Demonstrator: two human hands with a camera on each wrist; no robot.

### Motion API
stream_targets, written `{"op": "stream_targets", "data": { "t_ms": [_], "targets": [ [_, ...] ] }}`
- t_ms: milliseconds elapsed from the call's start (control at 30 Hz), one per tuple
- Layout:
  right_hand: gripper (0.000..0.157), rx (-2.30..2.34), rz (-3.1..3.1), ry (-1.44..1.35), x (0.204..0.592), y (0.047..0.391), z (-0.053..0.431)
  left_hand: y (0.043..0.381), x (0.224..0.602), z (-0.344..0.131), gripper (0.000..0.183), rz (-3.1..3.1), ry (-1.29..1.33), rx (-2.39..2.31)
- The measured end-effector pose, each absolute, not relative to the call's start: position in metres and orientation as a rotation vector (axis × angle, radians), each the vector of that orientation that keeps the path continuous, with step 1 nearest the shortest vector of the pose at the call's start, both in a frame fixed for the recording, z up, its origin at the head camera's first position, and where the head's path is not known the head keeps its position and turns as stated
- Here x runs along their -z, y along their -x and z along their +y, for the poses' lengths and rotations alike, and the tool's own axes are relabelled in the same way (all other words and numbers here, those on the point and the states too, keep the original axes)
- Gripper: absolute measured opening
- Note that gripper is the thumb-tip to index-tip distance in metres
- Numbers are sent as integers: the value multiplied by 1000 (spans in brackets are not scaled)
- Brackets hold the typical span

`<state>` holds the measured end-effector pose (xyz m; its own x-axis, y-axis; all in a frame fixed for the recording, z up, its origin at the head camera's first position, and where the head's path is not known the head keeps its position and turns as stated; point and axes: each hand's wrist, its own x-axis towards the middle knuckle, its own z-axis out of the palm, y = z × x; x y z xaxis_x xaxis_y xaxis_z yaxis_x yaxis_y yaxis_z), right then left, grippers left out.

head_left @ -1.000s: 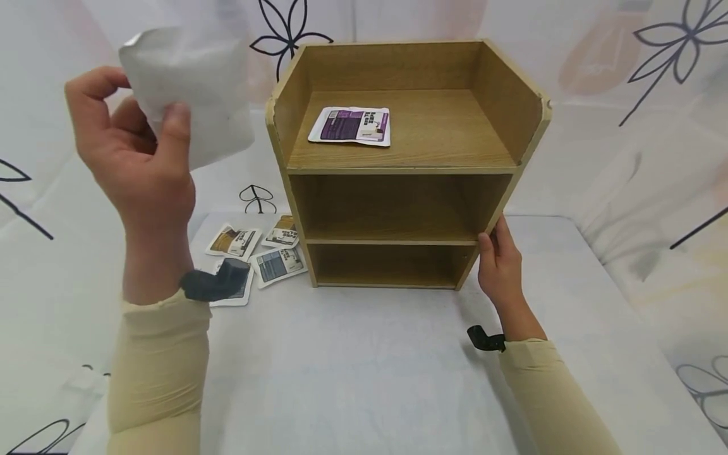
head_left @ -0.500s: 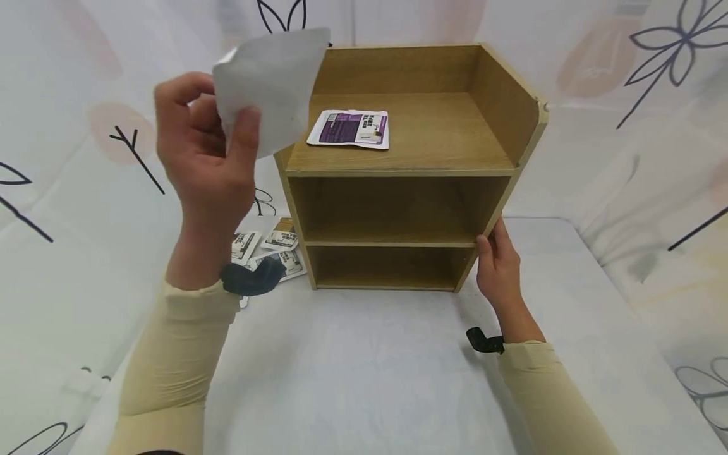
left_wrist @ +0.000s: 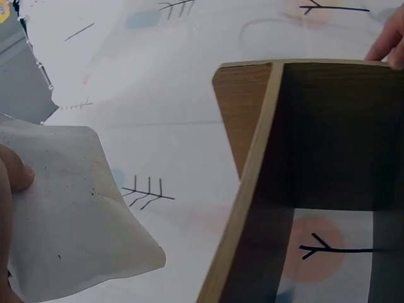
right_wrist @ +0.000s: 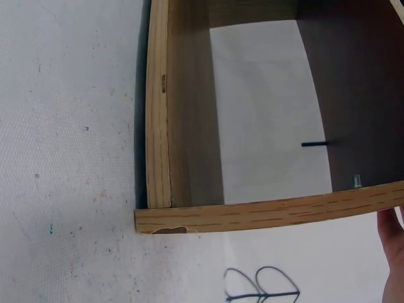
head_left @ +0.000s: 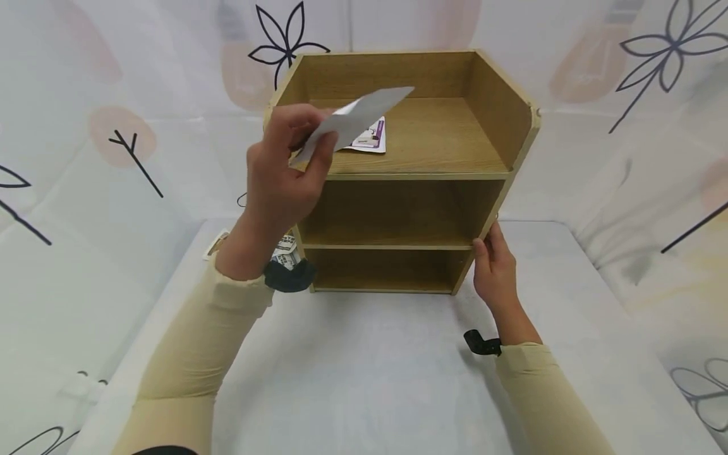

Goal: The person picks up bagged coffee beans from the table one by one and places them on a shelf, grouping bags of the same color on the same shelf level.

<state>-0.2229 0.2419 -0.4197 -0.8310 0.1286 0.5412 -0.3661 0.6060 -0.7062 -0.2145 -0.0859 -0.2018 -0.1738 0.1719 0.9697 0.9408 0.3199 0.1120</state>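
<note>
My left hand point(head_left: 284, 170) pinches a pale, flat sachet point(head_left: 364, 117) between thumb and fingers, in front of the left part of a small wooden shelf point(head_left: 409, 177). In the left wrist view the plain face of the sachet point(left_wrist: 88, 214) shows. Behind it, partly covered, a purple-and-white sachet point(head_left: 372, 142) lies on the shelf's top board. Low on the shelf's right side, my right hand point(head_left: 496, 268) holds the side panel, thumb at the front edge and fingers along the outside. The right wrist view catches only part of this hand point(right_wrist: 392, 252).
More printed sachets point(head_left: 285, 251) lie on the white-covered table point(head_left: 364, 366) left of the shelf, mostly hidden by my left forearm. Two open compartments sit below the top board. A patterned white cloth point(head_left: 188, 76) hangs behind.
My left hand has moved right and down with the sachet, from left of the shelf to in front of its top board. The sachet has tipped flatter. My right hand stays at the side panel.
</note>
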Motion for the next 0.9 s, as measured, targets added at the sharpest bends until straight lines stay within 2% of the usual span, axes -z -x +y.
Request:
{"op": "stream_targets", "data": {
  "t_ms": [300, 533, 900],
  "targets": [
    [58, -1166, -2215, -268, 423, 224, 242, 230, 209, -65, 17, -1621, 1202, 788],
    [58, -1158, -2198, -280, 425, 225, 244, 239, 209, -51, 15, -1666, 1153, 606],
    [57, -1162, -2226, -250, 424, 223, 242, 248, 211, -32, 15, -1843, 1089, 564]
  ]
}}
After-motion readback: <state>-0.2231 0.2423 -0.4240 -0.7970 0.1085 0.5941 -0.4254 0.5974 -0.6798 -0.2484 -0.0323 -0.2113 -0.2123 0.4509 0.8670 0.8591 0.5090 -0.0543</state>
